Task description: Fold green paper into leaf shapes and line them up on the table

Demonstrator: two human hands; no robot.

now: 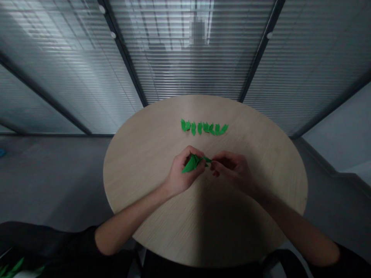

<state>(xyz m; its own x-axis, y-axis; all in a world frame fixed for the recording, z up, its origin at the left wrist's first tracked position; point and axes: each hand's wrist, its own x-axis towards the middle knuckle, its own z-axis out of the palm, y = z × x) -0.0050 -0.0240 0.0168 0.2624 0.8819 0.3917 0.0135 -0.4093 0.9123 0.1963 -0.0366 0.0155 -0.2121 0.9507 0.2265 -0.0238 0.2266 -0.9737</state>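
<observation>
A bright green, pointed, leafy piece (190, 163), with creases or overlapping blades, lies between my two hands above the round table. My left hand (183, 173) curls around its broad part, thumb and fingers closed on it. The fingertips of my right hand (232, 168) pinch its narrow right end; the exact grip is partly hidden by the fingers. Beyond my hands, several small green leaf-shaped pieces (199, 128) lie side by side in a row on the tabletop. Whether the held piece is paper, cloth or plastic I cannot tell.
The pale wooden round table (139, 154) reaches close to a glass partition with blinds (188, 69). Shadow falls across its front and right. Some green leaves (17, 266) show at the lower left, beside my dark sleeve. A blue object (2, 153) lies on the floor far left.
</observation>
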